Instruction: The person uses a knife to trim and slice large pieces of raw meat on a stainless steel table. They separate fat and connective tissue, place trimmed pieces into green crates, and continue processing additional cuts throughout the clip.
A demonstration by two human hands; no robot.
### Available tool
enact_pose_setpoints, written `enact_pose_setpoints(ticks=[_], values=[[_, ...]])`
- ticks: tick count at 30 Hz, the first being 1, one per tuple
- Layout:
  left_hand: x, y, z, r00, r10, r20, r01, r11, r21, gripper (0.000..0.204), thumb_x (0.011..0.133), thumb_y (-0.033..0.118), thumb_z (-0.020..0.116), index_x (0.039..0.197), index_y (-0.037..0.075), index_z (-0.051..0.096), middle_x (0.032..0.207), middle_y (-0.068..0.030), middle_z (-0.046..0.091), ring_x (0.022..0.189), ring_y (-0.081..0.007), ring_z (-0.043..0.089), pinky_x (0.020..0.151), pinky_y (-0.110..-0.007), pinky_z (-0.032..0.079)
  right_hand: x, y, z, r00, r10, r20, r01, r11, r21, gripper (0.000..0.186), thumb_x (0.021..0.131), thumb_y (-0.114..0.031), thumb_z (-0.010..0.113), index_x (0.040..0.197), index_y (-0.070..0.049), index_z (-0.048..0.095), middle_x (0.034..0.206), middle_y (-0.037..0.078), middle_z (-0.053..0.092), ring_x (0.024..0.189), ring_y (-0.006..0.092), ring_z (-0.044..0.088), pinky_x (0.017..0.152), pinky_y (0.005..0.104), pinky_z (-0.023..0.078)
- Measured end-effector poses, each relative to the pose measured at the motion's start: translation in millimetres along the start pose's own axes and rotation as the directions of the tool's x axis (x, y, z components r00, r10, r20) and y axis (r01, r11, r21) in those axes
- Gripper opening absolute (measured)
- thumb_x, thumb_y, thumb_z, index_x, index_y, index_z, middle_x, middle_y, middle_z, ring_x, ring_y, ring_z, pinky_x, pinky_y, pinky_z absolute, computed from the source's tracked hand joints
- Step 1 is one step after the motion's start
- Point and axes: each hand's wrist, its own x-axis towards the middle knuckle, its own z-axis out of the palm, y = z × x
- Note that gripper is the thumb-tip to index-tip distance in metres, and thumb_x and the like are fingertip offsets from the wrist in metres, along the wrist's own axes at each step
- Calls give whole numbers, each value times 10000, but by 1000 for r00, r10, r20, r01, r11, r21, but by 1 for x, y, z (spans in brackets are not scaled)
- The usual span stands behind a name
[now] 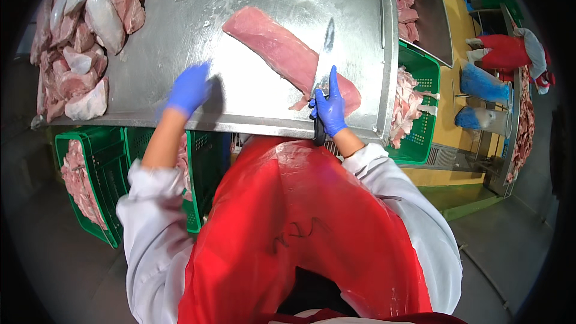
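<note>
A long pink pork loin (270, 45) lies slantwise on the steel table, its narrow near end by my right hand. My right hand (330, 110), in a blue glove, is wrapped around the black handle of a knife (327, 48). The blade points away from me and passes over the right part of the loin. My left hand (189, 90), also blue-gloved, is above the table's near edge to the left of the loin, apart from it. Motion smears its fingers, and nothing can be made out in it.
Large meat pieces (81, 42) are heaped on the table's (180, 24) left. Green crates (111, 186) with trimmings stand below the near edge; another green crate (427, 126) and a steel bin (429, 9) stand right. A sharpening rod (381, 6) lies along the right rim. A co-worker (510, 53) is at far right.
</note>
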Motion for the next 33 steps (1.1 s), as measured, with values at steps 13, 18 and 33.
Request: enact_pose_setpoints(ticks=[13,18,33], values=[[168,108,2,937,286,201,-301,952,50,643,503,336,861,1044,24,712,1061,-187,671,912,-390,668,831,-440,547,128,-28,-78,931,-363,50,320,740,-592,641,953,-162,530,1541,-277,301,1038,231,679,968,429,666,860,437,533],[105,162,19,1000,-28,1,28,993,-111,389,642,227,769,950,20,654,990,-197,638,907,-374,641,834,-461,514,117,-68,-31,815,-554,171,551,646,-529,631,955,-149,481,1544,-265,287,1067,264,665,994,428,654,892,466,518],[127,182,-51,936,-316,156,155,-29,-987,624,826,166,762,1379,9,517,1225,-87,637,1106,-211,618,962,-362,504,-59,7,-170,915,-143,377,319,827,-463,668,983,-145,501,1576,-240,209,773,144,649,642,265,643,660,399,528]])
